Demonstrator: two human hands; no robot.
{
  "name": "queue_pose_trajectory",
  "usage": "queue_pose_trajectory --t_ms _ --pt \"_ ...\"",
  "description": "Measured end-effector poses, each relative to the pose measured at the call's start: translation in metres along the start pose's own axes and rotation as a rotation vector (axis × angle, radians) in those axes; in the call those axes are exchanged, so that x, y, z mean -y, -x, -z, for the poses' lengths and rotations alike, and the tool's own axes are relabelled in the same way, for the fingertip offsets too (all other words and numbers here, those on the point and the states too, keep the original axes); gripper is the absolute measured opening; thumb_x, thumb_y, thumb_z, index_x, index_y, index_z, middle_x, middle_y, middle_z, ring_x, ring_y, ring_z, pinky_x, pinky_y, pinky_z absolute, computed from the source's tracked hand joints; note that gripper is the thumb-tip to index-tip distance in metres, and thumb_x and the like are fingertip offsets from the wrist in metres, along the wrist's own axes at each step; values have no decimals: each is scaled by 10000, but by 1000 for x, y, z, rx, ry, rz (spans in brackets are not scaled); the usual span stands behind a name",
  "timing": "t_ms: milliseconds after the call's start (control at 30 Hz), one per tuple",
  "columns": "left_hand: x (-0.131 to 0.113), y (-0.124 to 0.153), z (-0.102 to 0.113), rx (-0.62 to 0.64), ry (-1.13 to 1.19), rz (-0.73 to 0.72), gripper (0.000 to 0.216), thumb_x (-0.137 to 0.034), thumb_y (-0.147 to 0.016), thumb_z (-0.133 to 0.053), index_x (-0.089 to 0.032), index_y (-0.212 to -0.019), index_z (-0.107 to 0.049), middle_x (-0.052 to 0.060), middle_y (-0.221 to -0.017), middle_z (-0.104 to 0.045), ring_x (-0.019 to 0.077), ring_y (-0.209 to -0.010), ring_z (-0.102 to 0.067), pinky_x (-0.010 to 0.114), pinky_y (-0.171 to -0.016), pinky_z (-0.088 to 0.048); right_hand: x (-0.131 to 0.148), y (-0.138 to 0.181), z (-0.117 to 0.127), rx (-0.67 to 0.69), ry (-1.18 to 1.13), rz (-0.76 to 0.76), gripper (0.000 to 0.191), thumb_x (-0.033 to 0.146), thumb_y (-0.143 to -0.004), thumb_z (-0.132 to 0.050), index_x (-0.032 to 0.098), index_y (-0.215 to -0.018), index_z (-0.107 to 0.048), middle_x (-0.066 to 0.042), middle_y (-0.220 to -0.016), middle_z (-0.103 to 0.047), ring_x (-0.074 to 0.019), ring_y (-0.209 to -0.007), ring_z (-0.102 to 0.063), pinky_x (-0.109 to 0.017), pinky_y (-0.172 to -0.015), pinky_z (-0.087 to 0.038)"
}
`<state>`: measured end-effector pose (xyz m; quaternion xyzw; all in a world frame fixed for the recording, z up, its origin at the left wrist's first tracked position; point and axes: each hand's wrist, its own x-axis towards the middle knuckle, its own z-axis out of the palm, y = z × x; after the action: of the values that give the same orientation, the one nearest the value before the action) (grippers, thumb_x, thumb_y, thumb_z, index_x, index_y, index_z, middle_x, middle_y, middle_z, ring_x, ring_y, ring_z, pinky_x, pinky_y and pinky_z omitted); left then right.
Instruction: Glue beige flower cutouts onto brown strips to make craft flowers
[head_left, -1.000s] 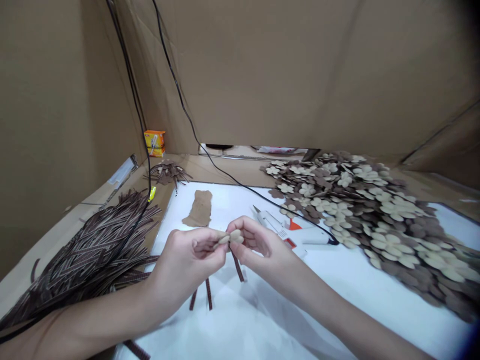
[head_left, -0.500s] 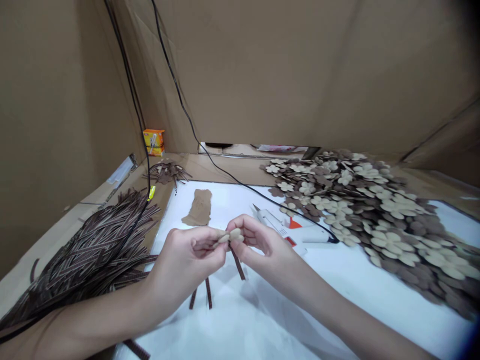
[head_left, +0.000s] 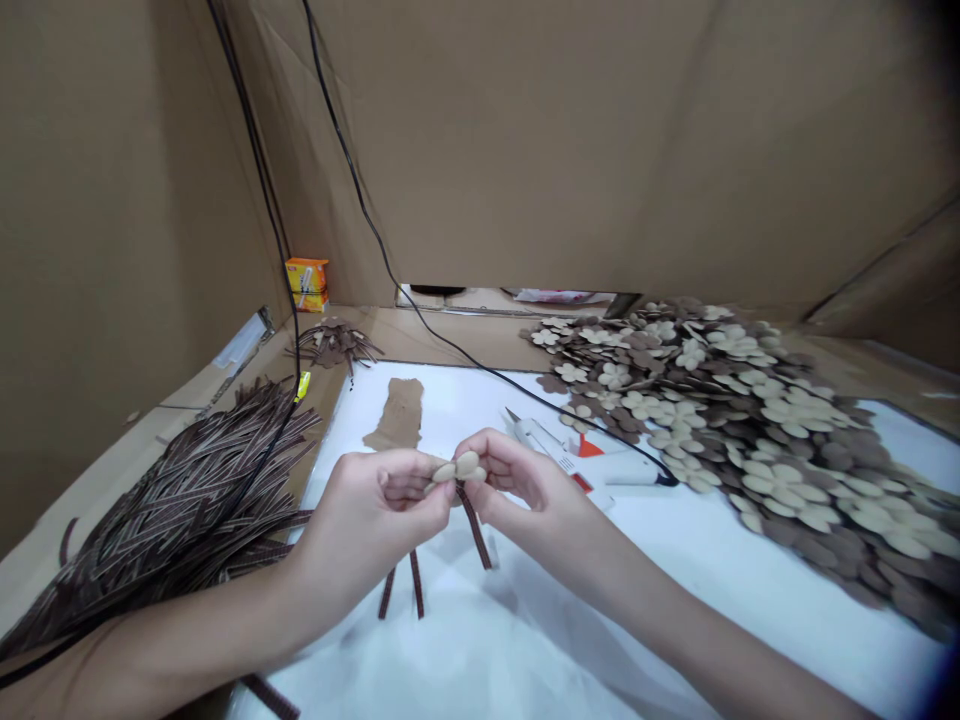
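Note:
Between my two hands, above the white board, is a beige fabric flower (head_left: 466,466) with rounded petals. My left hand (head_left: 390,492) pinches its left side between thumb and fingers. The right side is pinched by my right hand (head_left: 511,482). A dark brown ribbon strip (head_left: 475,530) with pale edge stitching hangs down from the flower; where it joins is hidden by the fingertips. Two more ribbon strips (head_left: 417,585) lie on the board below my left hand. Just beyond my right hand rests a white glue gun (head_left: 559,448) with a red-orange part.
A heap of brown and beige fabric flowers (head_left: 720,400) covers the right side. Ribbon strips (head_left: 195,480) are piled at left. A brown cardboard scrap (head_left: 397,415) lies on the white board (head_left: 465,385). A black cord (head_left: 367,210) crosses to the glue gun; an orange box (head_left: 307,284) stands behind.
The flower has turned slightly in my fingers, so its petals show more plainly and stand higher. The ribbon hanging from it has shifted a little lower. Both hands stay in nearly the same place.

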<state>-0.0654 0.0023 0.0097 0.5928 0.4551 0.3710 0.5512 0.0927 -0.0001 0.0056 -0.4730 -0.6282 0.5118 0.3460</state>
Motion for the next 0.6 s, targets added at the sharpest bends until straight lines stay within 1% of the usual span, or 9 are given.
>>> queue_pose_trajectory --t_ms 100,167,233,333,433,500,600 --pt "0 -4 3 15 70 97 157 -271 -671 -637 -117 -697 -638 28 -650 -638 125 -606 -570 224 -595 -463 2 0 3 17 30 -14 100 266 -805 -472 217 -874 -526 11 -716 -533 -137 -667 -502 -259 -596 -407" --pt "0 -7 6 18 82 143 186 -295 -668 -641 -110 -677 -620 38 -634 -633 131 -597 -570 235 -583 -462 3 0 5 29 53 -35 158 279 -798 -487 222 -939 -530 14 -705 -537 -143 -671 -505 -268 -609 -408" --pt "2 -9 7 19 83 159 195 -301 -670 -641 -111 -659 -600 31 -601 -612 131 -584 -563 234 -563 -453 4 0 5 53 68 -57 199 275 -787 -512 224 -979 -519 14 -715 -548 -152 -705 -522 -275 -640 -410" --pt "4 -10 8 19 89 163 196 -299 -668 -644 -112 -655 -585 16 -565 -578 127 -572 -552 228 -539 -441 2 0 2 87 53 -61 205 270 -785 -526 217 -982 -504 8 -739 -564 -163 -762 -537 -277 -670 -406" --pt "3 -10 7 24 108 169 211 -305 -666 -653 -110 -653 -575 18 -574 -583 112 -546 -539 218 -519 -435 -1 0 -1 82 29 -80 208 275 -790 -528 218 -986 -486 18 -716 -552 -148 -718 -524 -271 -653 -400" --pt "1 -10 7 39 142 189 216 -310 -670 -659 -107 -675 -586 29 -614 -610 109 -566 -556 217 -546 -453 -5 0 -2 81 -2 -87 221 269 -790 -536 225 -995 -465 24 -721 -553 -132 -683 -507 -261 -632 -390" --pt "-1 -10 8 71 191 231 225 -324 -683 -666 -114 -737 -609 37 -690 -644 124 -661 -598 227 -626 -482 -7 -1 -2 117 -80 -56 234 267 -797 -537 227 -1003 -434 16 -769 -574 -128 -701 -507 -243 -606 -375"
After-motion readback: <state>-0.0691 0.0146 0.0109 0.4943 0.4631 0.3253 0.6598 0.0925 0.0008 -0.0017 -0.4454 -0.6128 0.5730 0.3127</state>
